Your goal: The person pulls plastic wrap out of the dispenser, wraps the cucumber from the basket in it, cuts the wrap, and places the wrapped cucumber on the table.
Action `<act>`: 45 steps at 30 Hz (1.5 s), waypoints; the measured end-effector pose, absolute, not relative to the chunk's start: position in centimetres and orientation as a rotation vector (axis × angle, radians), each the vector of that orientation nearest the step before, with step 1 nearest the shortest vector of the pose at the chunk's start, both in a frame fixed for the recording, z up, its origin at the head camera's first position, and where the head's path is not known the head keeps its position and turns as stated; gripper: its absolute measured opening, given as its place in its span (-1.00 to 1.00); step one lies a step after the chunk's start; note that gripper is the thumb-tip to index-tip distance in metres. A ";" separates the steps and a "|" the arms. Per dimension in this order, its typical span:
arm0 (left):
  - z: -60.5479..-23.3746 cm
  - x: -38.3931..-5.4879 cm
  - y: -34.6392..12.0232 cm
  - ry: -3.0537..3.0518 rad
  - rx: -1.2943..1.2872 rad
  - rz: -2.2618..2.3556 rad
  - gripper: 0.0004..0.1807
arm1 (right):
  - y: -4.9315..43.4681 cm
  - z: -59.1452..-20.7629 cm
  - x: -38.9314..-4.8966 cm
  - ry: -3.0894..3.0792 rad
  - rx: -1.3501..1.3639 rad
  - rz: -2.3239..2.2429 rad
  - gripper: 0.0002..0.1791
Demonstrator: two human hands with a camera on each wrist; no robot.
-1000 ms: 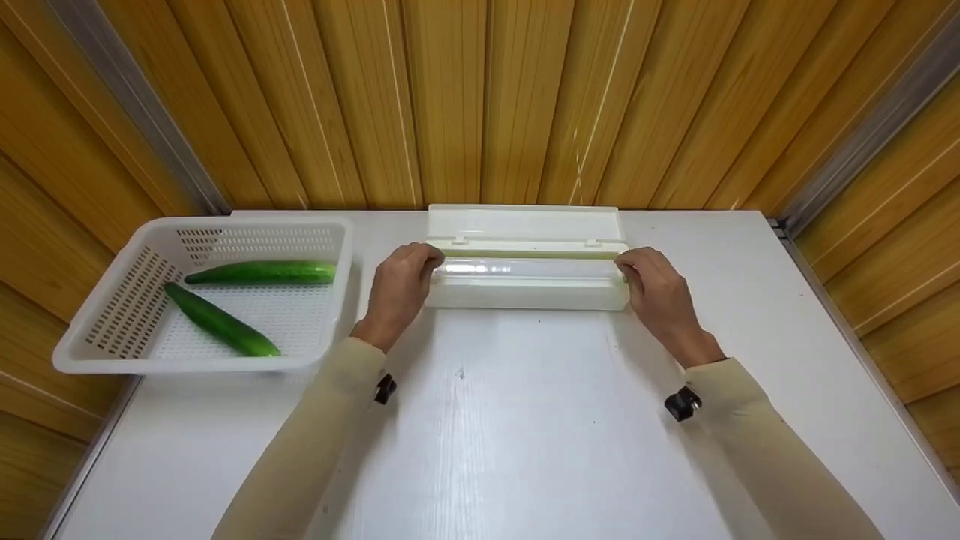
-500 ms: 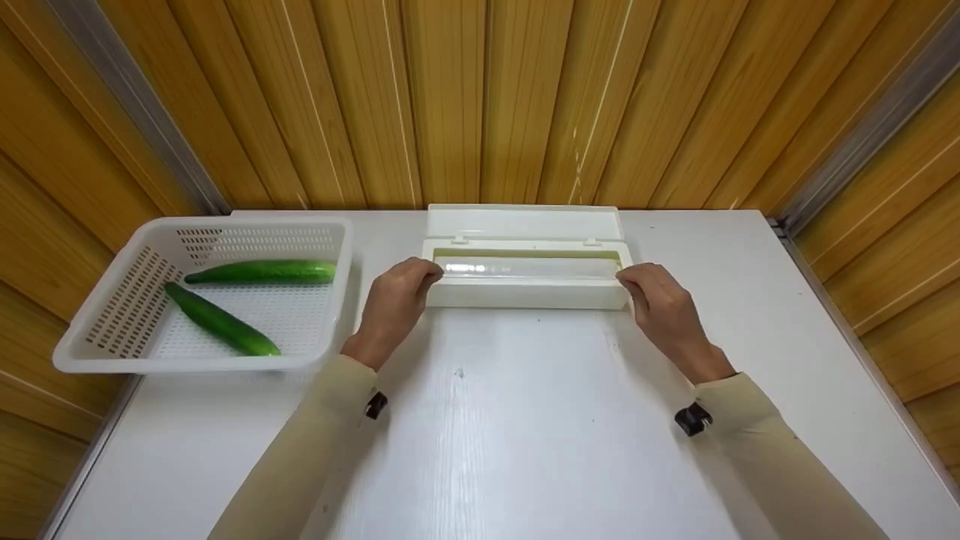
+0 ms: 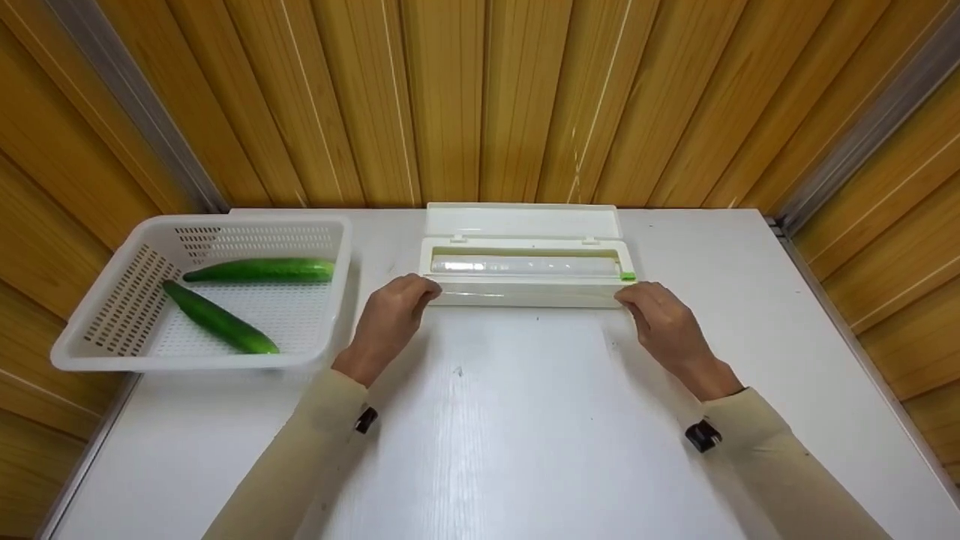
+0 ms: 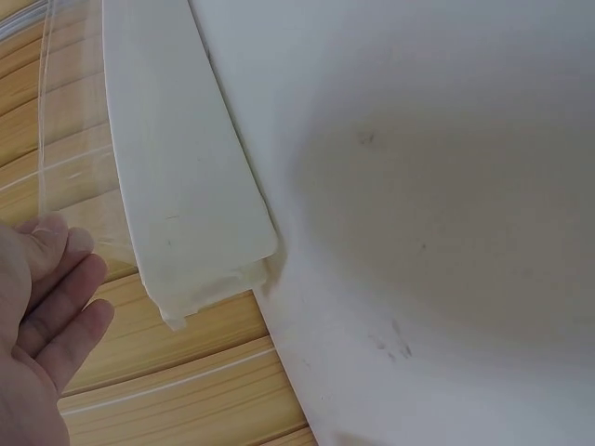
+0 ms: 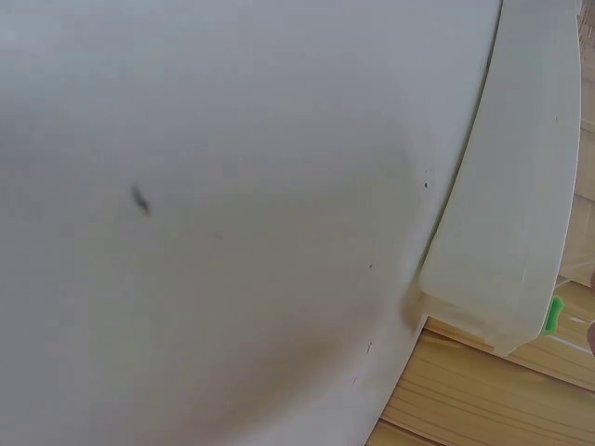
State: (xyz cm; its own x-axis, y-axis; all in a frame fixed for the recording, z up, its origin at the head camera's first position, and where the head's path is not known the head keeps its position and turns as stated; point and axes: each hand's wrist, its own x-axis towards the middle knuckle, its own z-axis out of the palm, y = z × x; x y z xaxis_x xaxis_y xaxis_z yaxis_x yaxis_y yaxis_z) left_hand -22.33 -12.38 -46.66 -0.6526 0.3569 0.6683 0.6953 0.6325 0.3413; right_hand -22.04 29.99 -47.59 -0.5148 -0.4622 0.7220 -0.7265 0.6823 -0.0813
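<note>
A white cling film dispenser (image 3: pixel 525 243) lies near the table's back edge, its lid (image 3: pixel 521 219) raised. Inside sits a roll of clear cling film (image 3: pixel 525 265). At the right end shows a green slide cutter (image 3: pixel 628 276). My left hand (image 3: pixel 388 324) pinches the left corner of the film's loose end; the left wrist view shows the clear film (image 4: pixel 79 139) stretched from thumb and index finger. With its fingertips my right hand (image 3: pixel 671 334) pinches the other corner. The film spans between both hands above the dispenser's front wall. In the right wrist view only slivers of fingertips appear.
A white perforated plastic basket (image 3: pixel 341 300) stands on the left of the white table (image 3: pixel 525 435). Two cucumbers lie in it, a back cucumber (image 3: pixel 259 271) and a front cucumber (image 3: pixel 217 318). Wood-patterned panels (image 3: pixel 517 97) close off the back and sides.
Both hands have drawn the film's edge toward the person, from above the roll to over the dispenser's front wall. The green slide cutter has come into sight. Basket and cucumbers have stayed put.
</note>
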 end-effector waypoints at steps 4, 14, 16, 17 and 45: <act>-47.0 -22.0 -12.5 -2.297 -0.831 -0.788 -0.88 | 30.1 -47.8 -21.7 -2.228 0.915 0.466 -0.67; -47.8 -21.1 -12.8 -2.289 -0.877 -0.794 -0.89 | 30.3 -48.5 -21.0 -2.210 0.958 0.494 -0.68; -47.9 -20.9 -12.9 -2.283 -0.888 -0.792 -0.90 | 30.3 -48.6 -20.9 -2.201 0.967 0.495 -0.68; -47.9 -20.8 -12.9 -2.280 -0.890 -0.793 -0.90 | 30.3 -48.6 -20.8 -2.198 0.972 0.495 -0.67; -49.4 -19.2 -13.2 -2.150 -0.967 -0.665 -0.71 | 30.9 -49.8 -19.8 -2.106 1.102 0.449 -0.61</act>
State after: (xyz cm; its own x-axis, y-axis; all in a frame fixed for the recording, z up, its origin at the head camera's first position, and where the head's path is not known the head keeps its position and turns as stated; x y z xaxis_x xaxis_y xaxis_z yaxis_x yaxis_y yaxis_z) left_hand -19.23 -13.23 -49.41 -0.4944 0.4400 0.7497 0.7864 0.5938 0.1701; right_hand -19.79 30.87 -49.75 -0.3870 -0.5711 0.7239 -0.8167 0.5767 0.0184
